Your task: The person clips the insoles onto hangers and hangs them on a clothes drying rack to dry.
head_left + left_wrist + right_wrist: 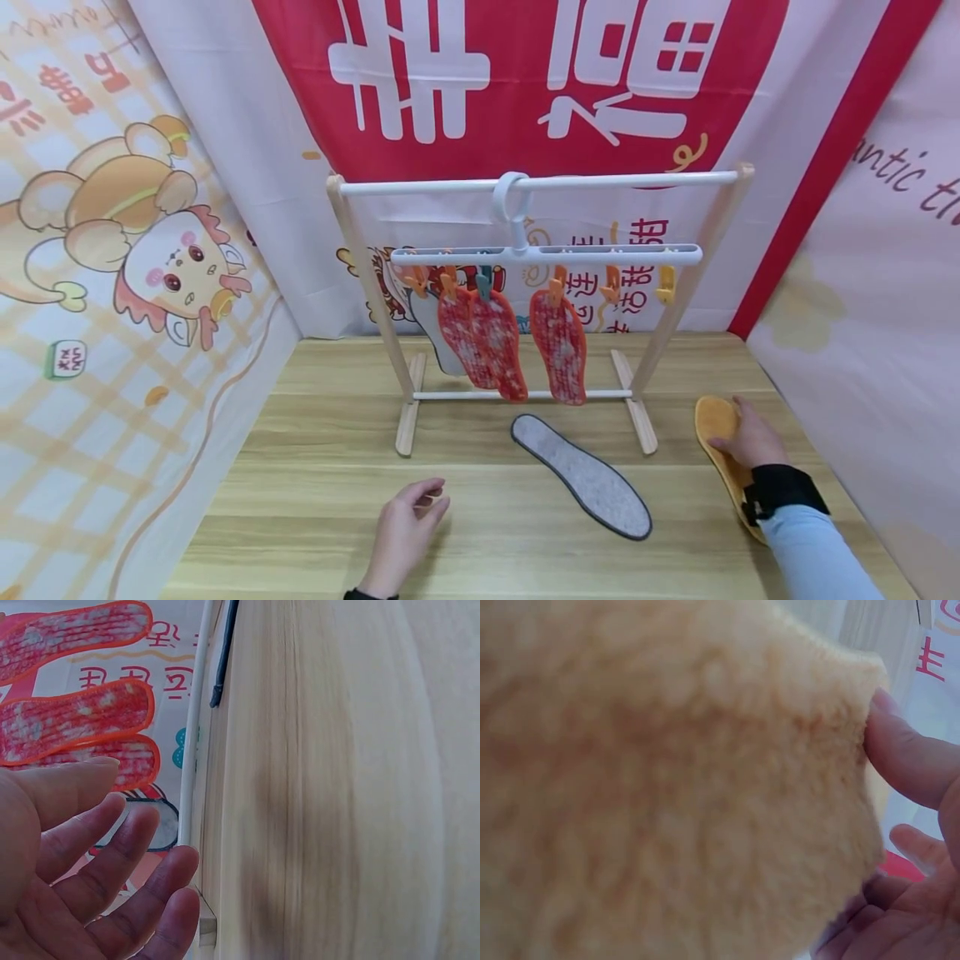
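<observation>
At the right of the table, my right hand [753, 437] grips a yellow fuzzy insole [716, 412] by its edges. In the right wrist view, the thumb lies at the insole's rim [705, 810] and the other fingers bend around its far side, partly hidden. My left hand [405, 525] hovers above the front of the table, holding nothing, its fingers loosely bent. Between the hands lies a grey felt insole [588, 479] with a dark border. Red patterned insoles [558, 350] and a light insole [441, 333] hang from clips on a white hanger [615, 254].
The hanger hooks over the top bar of a wood-and-white rack [420, 187] at the back of the table [315, 500]. An orange clip [611, 285] and a yellow clip [666, 285] hang with nothing in them. Printed cloth [517, 92] encloses the back and sides.
</observation>
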### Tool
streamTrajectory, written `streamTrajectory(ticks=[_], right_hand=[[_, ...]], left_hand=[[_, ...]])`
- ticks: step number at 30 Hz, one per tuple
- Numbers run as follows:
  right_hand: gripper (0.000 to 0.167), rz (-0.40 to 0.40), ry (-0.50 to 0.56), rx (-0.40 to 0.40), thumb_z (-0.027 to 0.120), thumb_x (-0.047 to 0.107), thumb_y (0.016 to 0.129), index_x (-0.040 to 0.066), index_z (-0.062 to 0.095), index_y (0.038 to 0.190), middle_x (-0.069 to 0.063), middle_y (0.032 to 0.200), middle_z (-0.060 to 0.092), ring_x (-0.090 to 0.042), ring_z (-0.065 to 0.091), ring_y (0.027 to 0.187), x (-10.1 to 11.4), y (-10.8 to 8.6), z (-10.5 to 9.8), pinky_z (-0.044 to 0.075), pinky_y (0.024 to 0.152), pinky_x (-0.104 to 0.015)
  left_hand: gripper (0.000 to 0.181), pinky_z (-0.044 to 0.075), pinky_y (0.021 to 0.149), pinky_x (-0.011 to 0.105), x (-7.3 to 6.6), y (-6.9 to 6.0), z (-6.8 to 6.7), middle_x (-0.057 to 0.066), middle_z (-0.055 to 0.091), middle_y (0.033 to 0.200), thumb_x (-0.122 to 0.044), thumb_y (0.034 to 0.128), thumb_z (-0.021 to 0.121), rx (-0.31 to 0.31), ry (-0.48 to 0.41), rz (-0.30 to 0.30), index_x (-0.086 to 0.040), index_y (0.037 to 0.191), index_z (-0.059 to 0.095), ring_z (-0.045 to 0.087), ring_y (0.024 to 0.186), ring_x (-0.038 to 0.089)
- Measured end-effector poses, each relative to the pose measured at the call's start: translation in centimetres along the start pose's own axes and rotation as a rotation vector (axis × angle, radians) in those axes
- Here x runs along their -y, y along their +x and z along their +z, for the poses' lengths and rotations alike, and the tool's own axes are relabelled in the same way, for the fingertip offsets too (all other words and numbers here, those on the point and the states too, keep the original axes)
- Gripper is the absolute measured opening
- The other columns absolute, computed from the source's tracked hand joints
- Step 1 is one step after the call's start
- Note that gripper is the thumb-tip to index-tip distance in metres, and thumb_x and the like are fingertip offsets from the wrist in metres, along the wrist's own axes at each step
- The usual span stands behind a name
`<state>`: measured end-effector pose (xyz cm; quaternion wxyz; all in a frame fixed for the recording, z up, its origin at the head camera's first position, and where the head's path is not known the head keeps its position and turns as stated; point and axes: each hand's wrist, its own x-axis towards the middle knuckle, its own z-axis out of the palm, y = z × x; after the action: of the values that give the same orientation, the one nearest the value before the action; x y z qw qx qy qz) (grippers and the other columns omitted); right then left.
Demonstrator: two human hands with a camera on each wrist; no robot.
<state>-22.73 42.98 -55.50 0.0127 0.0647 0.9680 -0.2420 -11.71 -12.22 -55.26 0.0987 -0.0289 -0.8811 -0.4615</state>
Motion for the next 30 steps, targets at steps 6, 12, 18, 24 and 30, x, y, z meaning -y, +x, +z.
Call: streamTrajectory(ticks=[6, 12, 18, 24, 30], right_hand=[[0.090, 0.104, 0.148, -0.002, 0.072, 0.021, 0.090, -0.010, 0.014, 0.150, -0.048, 0.137, 0.029, -0.062, 0.036, 0.120, 0.2, -0.5, -0.5, 0.034, 0.099, -0.069], [0.069, 0.168, 0.280, -0.004, 0.059, 0.036, 0.099, -0.009, 0.033, 0.145, -0.041, 0.132, 0.042, -0.050, 0.049, 0.109, -0.3, -1.4, -0.9, 0.047, 0.087, -0.057], [0.070, 0.207, 0.372, 0.005, 0.049, 0.046, 0.101, -0.011, 0.041, 0.139, -0.036, 0.130, 0.044, -0.044, 0.049, 0.107, 0.7, -2.9, -1.9, 0.047, 0.083, -0.049], [0.057, 0.147, 0.371, -0.118, 0.055, 0.041, 0.101, -0.008, 0.055, 0.128, -0.028, 0.115, 0.057, -0.029, 0.055, 0.091, 2.9, -4.8, -2.8, 0.048, 0.067, -0.030], [0.057, 0.124, 0.370, -0.183, 0.055, 0.043, 0.100, -0.007, 0.057, 0.127, -0.027, 0.113, 0.058, -0.030, 0.055, 0.090, 4.7, -6.2, -3.6, 0.048, 0.061, -0.025]], left_hand=[[0.026, 0.056, 0.076, 0.030, 0.0, 0.1, -0.2, 0.005, 0.072, 0.100, -0.009, 0.0853, 0.077, 0.006, 0.010, -0.002, -0.005, 0.110, 0.072, 0.066, 0.087, 0.022], [0.026, 0.057, 0.076, 0.031, -0.2, 0.1, -0.6, 0.007, 0.072, 0.101, -0.008, 0.0850, 0.077, 0.000, 0.010, -0.014, -0.004, 0.110, 0.071, 0.066, 0.088, 0.022], [0.027, 0.057, 0.076, 0.030, -0.2, 0.0, -0.7, 0.007, 0.072, 0.102, -0.009, 0.0854, 0.077, 0.010, -0.003, -0.017, -0.004, 0.111, 0.071, 0.066, 0.089, 0.022], [0.026, 0.056, 0.076, 0.029, -0.3, 0.0, -0.7, 0.006, 0.072, 0.101, -0.010, 0.0859, 0.077, 0.017, -0.011, -0.023, -0.005, 0.111, 0.071, 0.066, 0.088, 0.020], [0.025, 0.056, 0.075, 0.028, -0.4, 0.0, -0.6, 0.006, 0.072, 0.101, -0.009, 0.0859, 0.077, 0.017, -0.018, -0.026, -0.005, 0.110, 0.071, 0.066, 0.087, 0.020]])
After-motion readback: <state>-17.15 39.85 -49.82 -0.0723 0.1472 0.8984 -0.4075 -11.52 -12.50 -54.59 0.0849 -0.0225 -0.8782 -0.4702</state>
